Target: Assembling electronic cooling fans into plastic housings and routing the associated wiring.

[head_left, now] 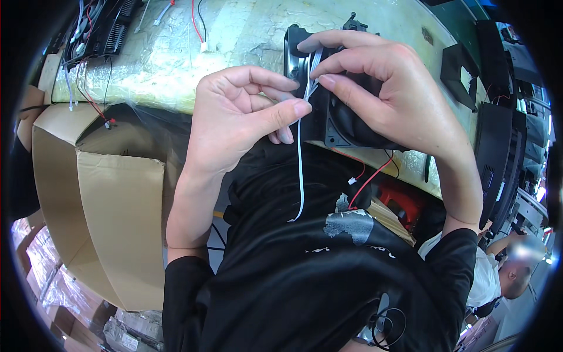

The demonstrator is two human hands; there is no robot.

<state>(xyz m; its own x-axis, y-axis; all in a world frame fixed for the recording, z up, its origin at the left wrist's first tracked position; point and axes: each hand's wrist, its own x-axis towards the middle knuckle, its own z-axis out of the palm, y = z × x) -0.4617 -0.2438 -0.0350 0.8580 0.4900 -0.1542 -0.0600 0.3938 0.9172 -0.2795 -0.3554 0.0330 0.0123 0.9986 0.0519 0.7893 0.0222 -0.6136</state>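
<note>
My left hand (246, 111) has its thumb and fingers closed on a thin white cable tie (300, 170), whose long tail hangs down to a pointed end in front of my black shirt. Just right of it, my right hand (381, 82) pinches a small bundle of white and grey wires (315, 61) between thumb and index finger. Both hands meet where the tie and wires come together; the fingertips hide the exact loop. Beneath them lies a black unit with a square black fan (346, 126), partly covered by my right hand.
An open cardboard box (120, 217) stands at the left, below the table (234, 35) with its plastic-covered top. Black housings with loose wires (105, 35) lie far left. A black bracket (460, 76) is at the right. Red and black leads hang over the near edge. Another person sits at lower right.
</note>
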